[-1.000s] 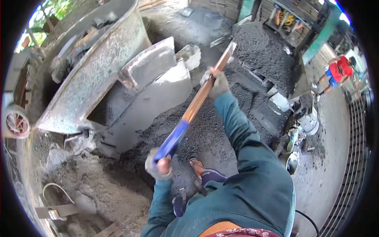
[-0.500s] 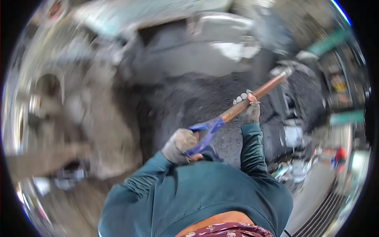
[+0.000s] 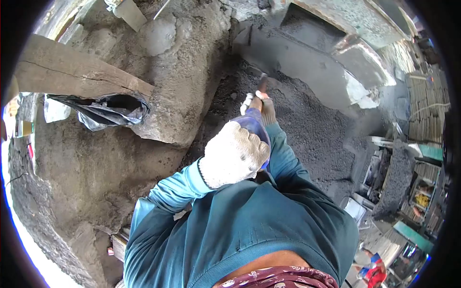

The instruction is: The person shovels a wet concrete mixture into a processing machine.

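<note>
My left hand (image 3: 234, 154), in a whitish knit glove, is closed around the blue grip of a shovel (image 3: 253, 123) in front of my chest. Farther along its wooden shaft, my right hand (image 3: 261, 106) is wrapped around it, gloved with fingertips bare. The shovel points away from me, toward a heap of dark grainy material (image 3: 314, 132). Its blade end is blurred, and I cannot make out the blade's shape or whether it carries a load.
A rough concrete block (image 3: 180, 91) rises on the left. A thick wooden beam (image 3: 81, 72) with black plastic (image 3: 108, 113) at its end juts over it. Behind the heap runs a grey sloped wall (image 3: 307, 67). A person in red and blue (image 3: 374, 271) is at lower right.
The shovel has swung from pointing right to pointing ahead over the left side of the heap. Both hands moved with it, keeping their grip. My view has turned left.
</note>
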